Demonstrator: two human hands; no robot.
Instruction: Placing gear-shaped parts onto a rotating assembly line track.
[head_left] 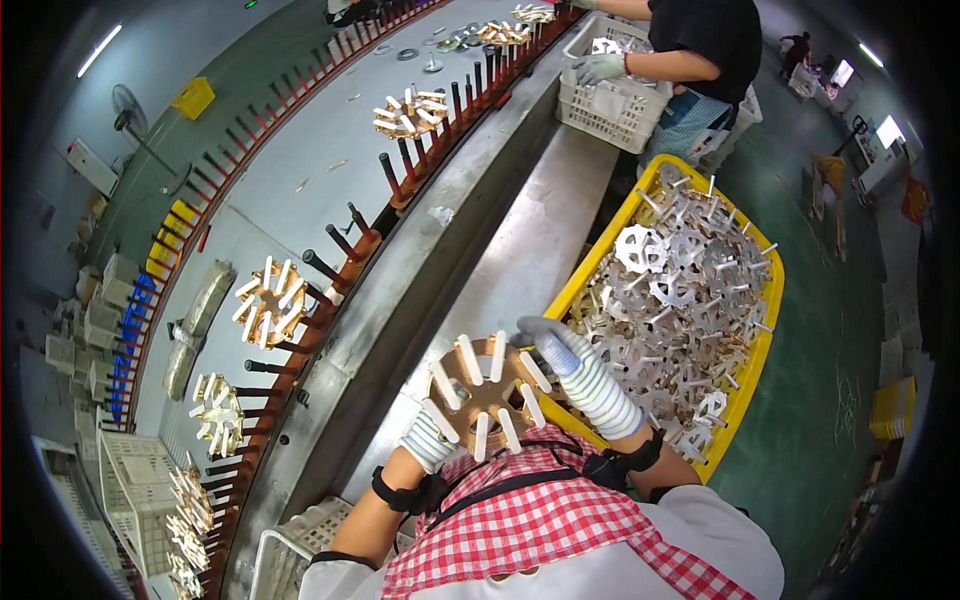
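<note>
The middle is bright, and the edges fade into a round black rim. Thin white lamps [99, 51] shine high up on both sides. A patch on the right [889, 132] glows plain white. The metal bench [525, 225] has a pale shine. The long table [330, 150] bends like a bow. Faraway things look fuzzy; the copper wheel [489, 397] looks clear.

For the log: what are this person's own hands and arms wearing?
The left hand and right hand wear pale knit gloves with coloured stripes, blue among them; the right glove's fingers look grey, the left's are mostly hidden. Each wrist has a black strap. Pale sleeves with dark edges leave the forearms partly bare.
</note>
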